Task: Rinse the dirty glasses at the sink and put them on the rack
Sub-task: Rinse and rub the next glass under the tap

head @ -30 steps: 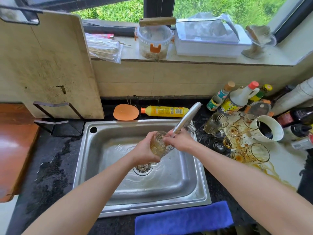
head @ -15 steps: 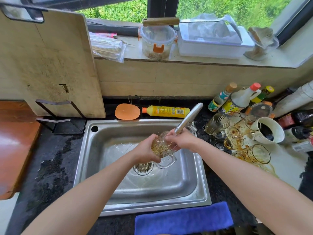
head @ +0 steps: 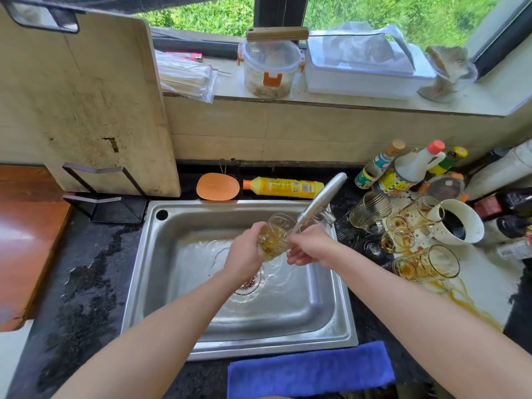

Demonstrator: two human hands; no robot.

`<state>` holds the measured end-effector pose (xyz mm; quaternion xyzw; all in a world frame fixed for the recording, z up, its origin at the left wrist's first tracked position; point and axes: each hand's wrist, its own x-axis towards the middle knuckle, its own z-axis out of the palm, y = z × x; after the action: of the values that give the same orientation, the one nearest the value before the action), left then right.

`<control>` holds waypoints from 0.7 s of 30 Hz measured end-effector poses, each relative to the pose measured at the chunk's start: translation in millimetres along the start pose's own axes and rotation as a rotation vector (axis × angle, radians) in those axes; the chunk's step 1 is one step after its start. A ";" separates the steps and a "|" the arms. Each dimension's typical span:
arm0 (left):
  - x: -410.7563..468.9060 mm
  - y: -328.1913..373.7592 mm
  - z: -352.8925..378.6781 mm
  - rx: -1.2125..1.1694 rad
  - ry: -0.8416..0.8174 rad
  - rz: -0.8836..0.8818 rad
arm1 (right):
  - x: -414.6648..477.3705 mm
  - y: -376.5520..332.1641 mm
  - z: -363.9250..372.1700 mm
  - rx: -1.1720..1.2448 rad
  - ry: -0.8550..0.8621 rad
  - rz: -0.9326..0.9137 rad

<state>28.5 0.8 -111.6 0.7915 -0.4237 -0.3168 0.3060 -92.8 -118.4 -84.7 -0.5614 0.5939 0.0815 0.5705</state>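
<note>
Glass with yellow-brown residue sits in the left hand, whose fingers wrap its side, above the sink drain, just under the faucet tip. Its long axis is nearly upright, leaning slightly right. The right hand is against its lower side, fingers bent; whether it grips, I cannot tell. Open basin lies to the left; dirty glasses crowd the right rim.

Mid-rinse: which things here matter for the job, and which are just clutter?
In the job: glass in left hand, right hand beside it, faucet, sink, dirty glasses.
Lying about: cutting board, yellow bottle, orange scrubber, blue cloth, sauce bottles.
</note>
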 end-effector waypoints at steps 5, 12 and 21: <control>9.4 3.4 -23.1 0.078 -0.137 0.007 | 0.6 1.4 -10.5 -0.268 0.013 -0.202; 17.6 10.2 -37.1 0.023 -0.288 -0.048 | -3.9 -4.3 -7.9 -0.174 0.035 -0.338; -10.8 -16.9 11.5 0.046 -0.131 0.039 | -8.7 -1.0 0.1 0.002 0.161 -0.156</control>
<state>23.1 15.4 -128.8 0.7674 -0.4655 -0.3520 0.2655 -94.5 -113.7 -77.5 -0.6099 0.5923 -0.0091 0.5264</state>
